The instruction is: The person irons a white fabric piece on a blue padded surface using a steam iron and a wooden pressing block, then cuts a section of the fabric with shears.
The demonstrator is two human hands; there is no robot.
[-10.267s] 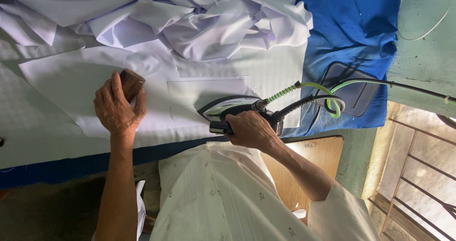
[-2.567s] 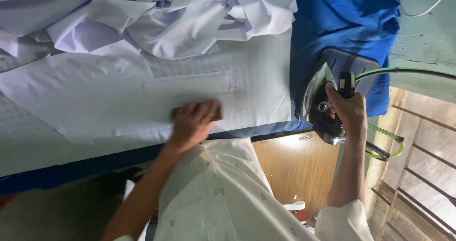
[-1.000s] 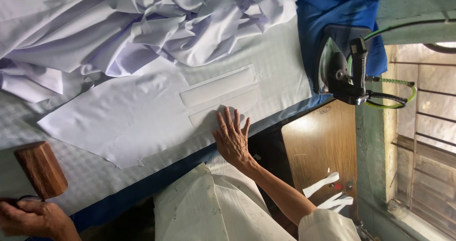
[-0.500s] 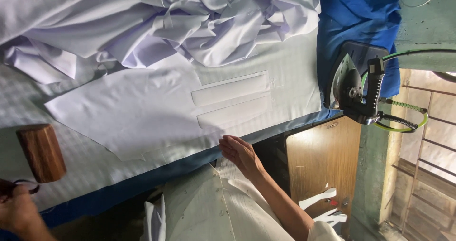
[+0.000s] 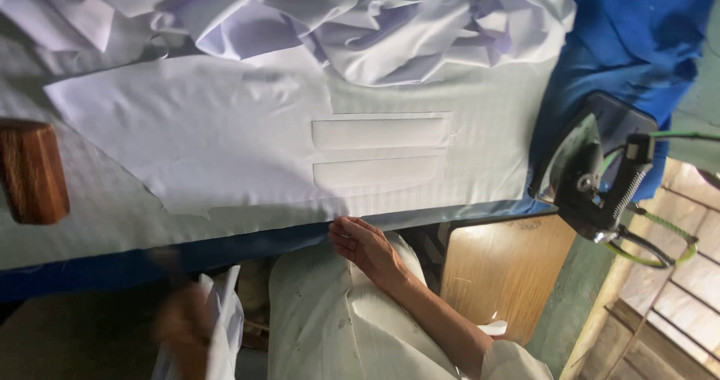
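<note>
Nearest the camera, the right hand (image 5: 367, 249) rests at the near edge of the ironing table (image 5: 97, 230), fingers loosely curled and slightly spread, touching the blue table edge and closed on nothing; the flat white fabric piece (image 5: 225, 136) lies just beyond its fingertips, at twelve o'clock from it. At eight o'clock, below the table edge, the left hand (image 5: 180, 327) is a blur against a hanging white cloth (image 5: 221, 335), and I cannot tell whether it grips anything. The fabric piece lies spread and pressed smooth, with two narrow pocket strips (image 5: 379, 151) side by side near its middle; it looks thin, light and limp, likely to slide and crease easily, so it is best taken by pinching its near edge or a corner. At nine o'clock a wooden block (image 5: 31, 172) stands on the table. At three o'clock the iron (image 5: 592, 174) stands tilted on blue cloth (image 5: 637, 43). Farthest, at twelve, lies a crumpled heap of white garments (image 5: 375, 20)
</note>
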